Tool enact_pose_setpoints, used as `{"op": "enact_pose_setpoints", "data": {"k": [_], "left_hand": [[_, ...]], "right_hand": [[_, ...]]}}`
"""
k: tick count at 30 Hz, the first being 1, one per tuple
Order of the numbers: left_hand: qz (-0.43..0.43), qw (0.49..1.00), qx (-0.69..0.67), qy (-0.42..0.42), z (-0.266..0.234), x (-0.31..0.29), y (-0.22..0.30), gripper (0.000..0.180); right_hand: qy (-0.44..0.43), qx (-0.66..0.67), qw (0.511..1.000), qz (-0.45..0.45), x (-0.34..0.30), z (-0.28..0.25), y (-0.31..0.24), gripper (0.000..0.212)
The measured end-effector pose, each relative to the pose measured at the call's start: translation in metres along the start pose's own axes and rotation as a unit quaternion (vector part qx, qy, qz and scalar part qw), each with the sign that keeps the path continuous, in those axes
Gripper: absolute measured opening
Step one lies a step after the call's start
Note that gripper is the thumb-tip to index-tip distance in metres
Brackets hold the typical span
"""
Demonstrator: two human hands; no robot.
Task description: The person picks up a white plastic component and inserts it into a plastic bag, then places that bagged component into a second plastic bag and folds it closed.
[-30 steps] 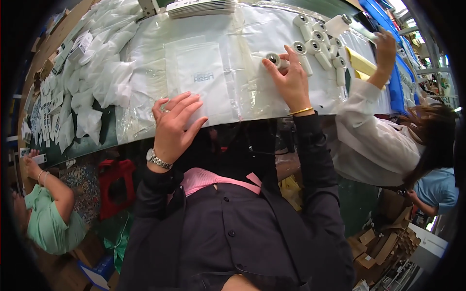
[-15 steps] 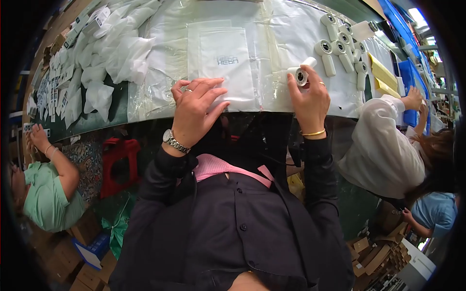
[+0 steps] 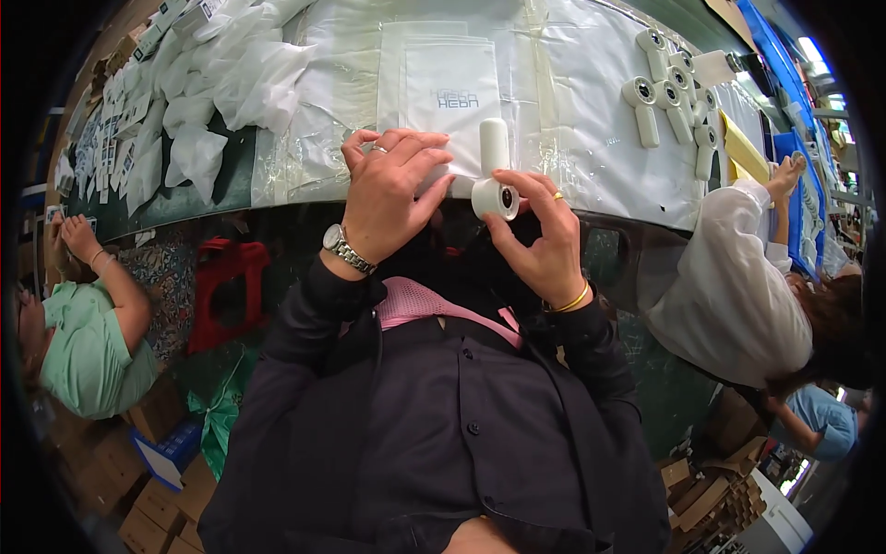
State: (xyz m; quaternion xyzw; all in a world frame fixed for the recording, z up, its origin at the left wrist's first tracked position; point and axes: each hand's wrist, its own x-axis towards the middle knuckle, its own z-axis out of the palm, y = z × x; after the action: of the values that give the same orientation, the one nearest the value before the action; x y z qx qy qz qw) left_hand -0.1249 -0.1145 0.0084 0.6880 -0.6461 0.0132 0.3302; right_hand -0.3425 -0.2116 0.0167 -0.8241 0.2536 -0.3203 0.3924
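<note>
Head view shows one white device (image 3: 494, 159), with a round head and a straight handle, at the near edge of the bench (image 3: 238, 164). The right hand (image 3: 540, 235) is clamped on its round head, thumb on the near side and fingers on the far side; the single handle points away from the person, beside the right edge of a stack of frosted plastic bags (image 3: 449, 78). The left hand (image 3: 397, 189) lies over the near left part of that stack, fingers loosely bent; whether it pinches a bag cannot be told. The two hands are near each other but apart. The bags overlap too closely to count. Further right lie about eight more white devices (image 3: 648, 127) in one group, some overlapping, so the number is not certain. One yellow item (image 3: 743, 155) is just beside them. At the left is one heap of white wrapped bundles (image 3: 263, 88), again too tangled to count. The left wrist carries one watch (image 3: 334, 238), the right wrist one gold bangle (image 3: 572, 301); each hand has one ring. Three other people are partly visible: one in green (image 3: 97, 346) at the left, two at the right.
</note>
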Motion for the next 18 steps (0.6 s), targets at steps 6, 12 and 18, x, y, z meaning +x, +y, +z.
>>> {"op": "enact_pose_setpoints", "data": {"k": [6,12,18], "left_hand": [[0.031,0.998,0.052,0.012,0.005,0.003,0.001,0.013],[-0.027,0.998,-0.026,0.047,0.014,0.005,-0.002,0.008],[-0.071,0.995,-0.044,0.062,0.017,0.003,-0.004,0.007]], "right_hand": [[-0.018,-0.02,0.999,-0.033,0.0,-0.001,-0.003,0.052],[-0.06,-0.056,0.994,-0.071,0.002,-0.007,-0.003,0.051],[-0.152,-0.113,0.97,-0.15,0.009,-0.026,-0.011,0.049]]}}
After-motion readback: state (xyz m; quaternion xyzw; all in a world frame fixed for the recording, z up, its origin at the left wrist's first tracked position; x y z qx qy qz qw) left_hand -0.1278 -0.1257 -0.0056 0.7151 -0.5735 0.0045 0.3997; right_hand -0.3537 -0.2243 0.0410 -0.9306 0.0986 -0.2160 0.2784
